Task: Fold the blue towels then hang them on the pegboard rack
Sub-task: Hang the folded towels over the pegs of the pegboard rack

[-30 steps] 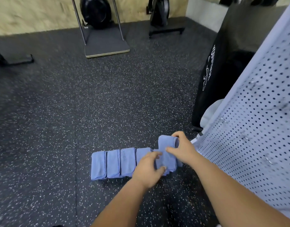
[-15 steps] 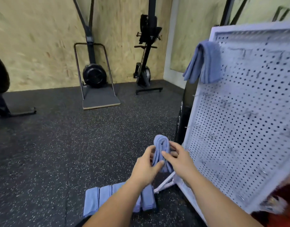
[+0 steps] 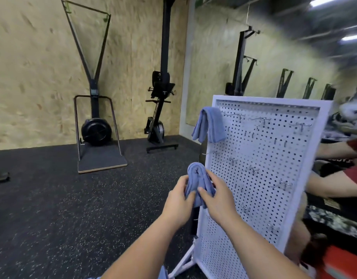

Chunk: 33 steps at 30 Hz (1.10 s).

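Observation:
A folded blue towel (image 3: 198,180) is held up in front of me, gripped from both sides by my left hand (image 3: 178,200) and my right hand (image 3: 218,198). It hangs just left of the white pegboard rack (image 3: 264,178), near its left edge at mid height. Another folded blue towel (image 3: 211,126) is draped over a hook at the rack's top left corner. Several metal hooks (image 3: 262,119) stick out of the board and carry nothing. A sliver of blue towel (image 3: 162,273) shows on the floor at the bottom edge; my arms hide the rest of it.
The rack stands on white legs (image 3: 183,262) on a speckled black rubber floor (image 3: 52,208). Two exercise machines (image 3: 97,127) (image 3: 159,121) stand against the plywood wall. Another person's arms and red sleeve (image 3: 345,178) are behind the rack on the right.
Both hands lifted one folded towel off the row on the floor and raised it beside the pegboard. My view tilted upward, so the towel row dropped out of sight.

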Motion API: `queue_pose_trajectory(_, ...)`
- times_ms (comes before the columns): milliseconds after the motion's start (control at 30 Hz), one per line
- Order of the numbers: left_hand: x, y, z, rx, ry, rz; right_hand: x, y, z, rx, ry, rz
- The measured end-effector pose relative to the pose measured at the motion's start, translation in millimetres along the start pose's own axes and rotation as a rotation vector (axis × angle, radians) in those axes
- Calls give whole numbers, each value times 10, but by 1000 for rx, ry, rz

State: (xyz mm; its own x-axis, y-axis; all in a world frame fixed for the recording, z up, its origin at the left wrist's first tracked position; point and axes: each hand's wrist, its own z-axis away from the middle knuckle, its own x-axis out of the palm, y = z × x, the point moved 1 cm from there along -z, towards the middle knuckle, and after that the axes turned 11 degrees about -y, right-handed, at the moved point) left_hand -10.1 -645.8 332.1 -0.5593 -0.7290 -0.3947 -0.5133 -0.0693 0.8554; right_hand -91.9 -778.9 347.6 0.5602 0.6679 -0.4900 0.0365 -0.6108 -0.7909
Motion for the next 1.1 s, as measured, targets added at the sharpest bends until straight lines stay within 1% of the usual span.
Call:
queue_pose_trajectory(100, 25, 203, -93, 30, -11, 9, -150, -113, 7, -16, 112, 39)
queue_pose_trajectory(300, -18, 585, -363, 96, 47, 53, -410, -389, -135, -24, 319, 94)
queue_pose_trajectory(400, -88, 793, -547, 138, 61, 35, -510, -487, -270, -24, 398, 75)
queue_pose_trajectory(633, -194, 1100, -1013, 222, 116, -40, -755, -679, -653, -38, 494, 85)
queue_pose_trajectory(800, -187, 1227, -1333, 280, 150, -33, -827, -738, -954, -58, 539, 8)
queue_pose_trajectory(1000, -115, 1281, -1710, 298, 168, -2, -844, -718, -1275, -38, 647, -69)
queue_pose_trajectory(1100, -49, 1301, -1854, 290, 193, 9, -836, -652, -1450, -40, 671, -76)
